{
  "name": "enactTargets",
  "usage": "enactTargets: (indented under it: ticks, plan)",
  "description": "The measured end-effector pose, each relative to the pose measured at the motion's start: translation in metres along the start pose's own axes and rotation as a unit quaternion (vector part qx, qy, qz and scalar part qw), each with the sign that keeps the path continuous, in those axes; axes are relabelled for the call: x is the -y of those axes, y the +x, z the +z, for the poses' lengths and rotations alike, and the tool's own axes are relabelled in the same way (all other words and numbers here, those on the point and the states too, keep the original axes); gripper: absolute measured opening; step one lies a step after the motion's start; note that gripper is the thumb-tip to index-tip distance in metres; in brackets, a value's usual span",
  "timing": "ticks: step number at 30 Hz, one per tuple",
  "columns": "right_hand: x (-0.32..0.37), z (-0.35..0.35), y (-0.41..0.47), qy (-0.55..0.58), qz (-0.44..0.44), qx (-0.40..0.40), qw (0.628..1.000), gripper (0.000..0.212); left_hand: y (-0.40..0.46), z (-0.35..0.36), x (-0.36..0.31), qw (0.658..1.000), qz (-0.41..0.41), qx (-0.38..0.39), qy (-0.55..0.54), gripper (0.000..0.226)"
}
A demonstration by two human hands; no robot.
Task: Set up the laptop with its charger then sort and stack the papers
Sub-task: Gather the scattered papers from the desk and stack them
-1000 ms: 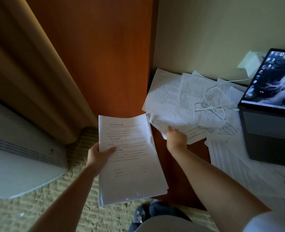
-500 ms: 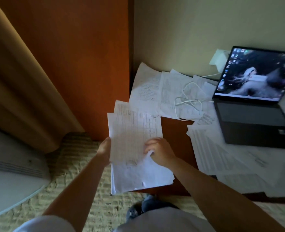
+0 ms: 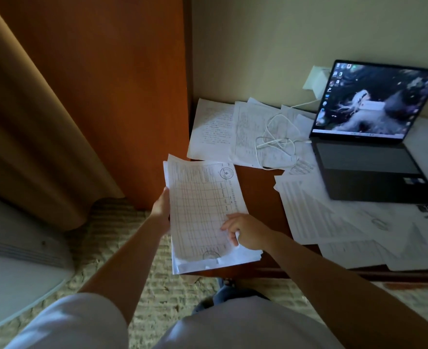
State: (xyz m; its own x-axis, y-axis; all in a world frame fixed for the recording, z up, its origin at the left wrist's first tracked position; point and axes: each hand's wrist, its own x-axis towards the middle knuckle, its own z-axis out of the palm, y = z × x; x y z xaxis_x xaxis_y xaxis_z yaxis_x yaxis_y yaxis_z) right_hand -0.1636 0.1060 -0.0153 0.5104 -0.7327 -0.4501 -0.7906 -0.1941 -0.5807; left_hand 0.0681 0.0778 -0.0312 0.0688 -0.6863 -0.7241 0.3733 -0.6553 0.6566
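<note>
I hold a stack of papers [image 3: 200,210] over the desk's left front corner; its top sheet is a gridded form with round stamps. My left hand [image 3: 161,210] grips the stack's left edge. My right hand [image 3: 245,231] pinches its right side, fingers lying on the top sheet. An open laptop [image 3: 369,152] with a lit screen sits on the desk at the right. A white charger cable [image 3: 276,139] lies coiled on loose papers [image 3: 233,132] left of the laptop and runs up to a white wall adapter [image 3: 316,79]. More loose sheets [image 3: 333,217] cover the desk in front of the laptop.
The brown wooden desk [image 3: 258,192] stands against a pale wall. A tall orange-brown wooden panel [image 3: 119,96] rises left of the desk, with a tan curtain [image 3: 19,122] beside it. A white rounded appliance [image 3: 14,260] sits on the patterned carpet at the lower left.
My right hand pulled a gridded sheet off the desk and laid it on top of the stack in my left hand. The view has swung right, showing more of the laptop.
</note>
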Motion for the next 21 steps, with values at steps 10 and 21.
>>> enactTargets:
  ticks: [10, 21]
  plan:
    - [0.012, -0.025, 0.023, -0.081, 0.075, 0.216, 0.970, 0.046, 0.012, 0.003, -0.009, 0.993, 0.004, -0.036, 0.112, 0.064]
    - [-0.002, -0.071, 0.077, 0.025, 0.140, -0.090, 0.986, 0.041, 0.038, 0.027, -0.016, 0.978, 0.038, -0.148, 0.138, 0.023]
